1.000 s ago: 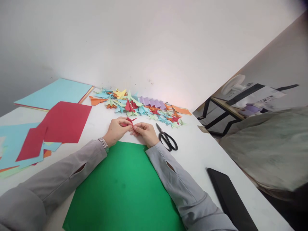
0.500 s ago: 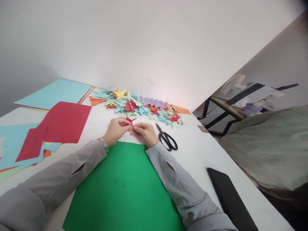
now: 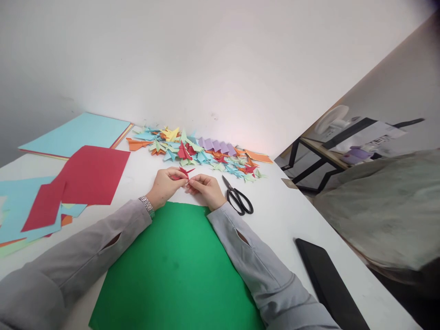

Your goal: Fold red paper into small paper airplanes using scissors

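A small folded red paper piece is pinched between my two hands, just beyond the top edge of the green sheet. My left hand is closed on its left side, thumb and fingers together. At its lower right, the fingertips of my right hand pinch the same piece. Much of the paper is hidden behind my fingers, so its full shape does not show. Black-handled scissors lie beside my right hand, blades pointing away from me.
Folded paper pieces in several colours lie heaped along the wall. Light-blue sheets are stacked at the far left, with red paper nearer. At the right are a black flat object and, beyond the table, a shelf.
Both hands keep their pinch on the red paper piece with almost no movement. The whole view has shifted very slightly.
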### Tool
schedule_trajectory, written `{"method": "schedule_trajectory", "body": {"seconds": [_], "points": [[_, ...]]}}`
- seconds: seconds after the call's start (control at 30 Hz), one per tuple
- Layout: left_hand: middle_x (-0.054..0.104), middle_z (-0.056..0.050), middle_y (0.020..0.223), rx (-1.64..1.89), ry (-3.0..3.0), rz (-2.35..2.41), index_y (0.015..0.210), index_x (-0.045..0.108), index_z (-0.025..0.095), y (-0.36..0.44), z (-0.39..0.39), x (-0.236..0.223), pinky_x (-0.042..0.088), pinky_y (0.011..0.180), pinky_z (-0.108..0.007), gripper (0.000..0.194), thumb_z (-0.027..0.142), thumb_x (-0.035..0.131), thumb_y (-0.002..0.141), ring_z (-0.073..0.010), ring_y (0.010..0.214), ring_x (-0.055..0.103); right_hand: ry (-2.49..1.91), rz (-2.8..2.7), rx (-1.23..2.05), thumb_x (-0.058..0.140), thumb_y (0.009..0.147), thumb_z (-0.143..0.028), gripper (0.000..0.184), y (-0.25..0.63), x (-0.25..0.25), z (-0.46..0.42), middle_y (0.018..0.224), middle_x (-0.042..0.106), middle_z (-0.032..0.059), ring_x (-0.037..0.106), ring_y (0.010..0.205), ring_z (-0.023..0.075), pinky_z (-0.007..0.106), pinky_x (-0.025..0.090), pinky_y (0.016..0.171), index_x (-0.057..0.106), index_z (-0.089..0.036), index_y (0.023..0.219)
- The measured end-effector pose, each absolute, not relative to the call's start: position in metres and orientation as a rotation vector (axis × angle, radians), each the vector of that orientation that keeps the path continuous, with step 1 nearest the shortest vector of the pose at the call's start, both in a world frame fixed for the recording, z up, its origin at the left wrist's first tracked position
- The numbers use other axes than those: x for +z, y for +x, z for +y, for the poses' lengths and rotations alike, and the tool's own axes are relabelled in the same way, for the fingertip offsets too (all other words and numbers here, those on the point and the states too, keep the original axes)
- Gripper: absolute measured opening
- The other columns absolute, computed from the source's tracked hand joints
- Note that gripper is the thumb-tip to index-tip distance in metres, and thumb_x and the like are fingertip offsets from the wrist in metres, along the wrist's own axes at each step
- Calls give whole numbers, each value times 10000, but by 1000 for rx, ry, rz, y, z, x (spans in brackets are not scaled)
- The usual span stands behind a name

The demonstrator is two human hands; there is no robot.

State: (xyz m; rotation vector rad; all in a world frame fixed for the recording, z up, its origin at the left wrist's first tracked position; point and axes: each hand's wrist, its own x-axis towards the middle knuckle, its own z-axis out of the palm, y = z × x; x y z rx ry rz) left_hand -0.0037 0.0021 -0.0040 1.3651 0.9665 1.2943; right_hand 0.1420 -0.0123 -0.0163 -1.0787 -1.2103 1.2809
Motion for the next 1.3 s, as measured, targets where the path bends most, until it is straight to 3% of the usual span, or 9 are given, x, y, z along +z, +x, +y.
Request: {"method": "schedule_trajectory", "body": {"seconds": [0.2, 0.83, 1.0, 1.3], "points": [[623, -47, 801, 1302, 1400, 991, 589, 697, 154, -4, 3, -5, 460, 644, -256, 102, 226, 725, 522, -157, 761, 577, -1086, -1255, 1267, 755, 590, -412, 275, 142, -17, -12, 606, 680, 22, 601, 510, 113, 229, 441, 499, 647, -164, 639], [624, -50, 803, 1306, 1385, 966, 586, 691, 141, -3, 3, -5, 464, 612, -258, 108, 217, 727, 519, -142, 713, 573, -1074, -1210, 1287, 745, 605, -417, 280, 141, -17, -12, 604, 678, 13, 608, 500, 109, 219, 430, 486, 658, -159, 667], [620, -52, 800, 1320, 1369, 960, 584, 689, 139, -5, 3, -6, 469, 651, -276, 115, 216, 733, 511, -155, 734, 576, -1053, -1239, 1247, 783, 548, -446, 335, 141, -19, -12, 568, 664, -1, 592, 479, 98, 221, 444, 496, 661, -154, 659], [633, -54, 829, 1346, 1427, 987, 588, 703, 158, -4, 5, -9, 468, 714, -279, 61, 150, 696, 528, -171, 815, 595, -1087, -1268, 1186, 736, 590, -492, 355, 138, -22, -11, 563, 646, 0, 574, 473, 101, 232, 445, 482, 641, -158, 664]]}}
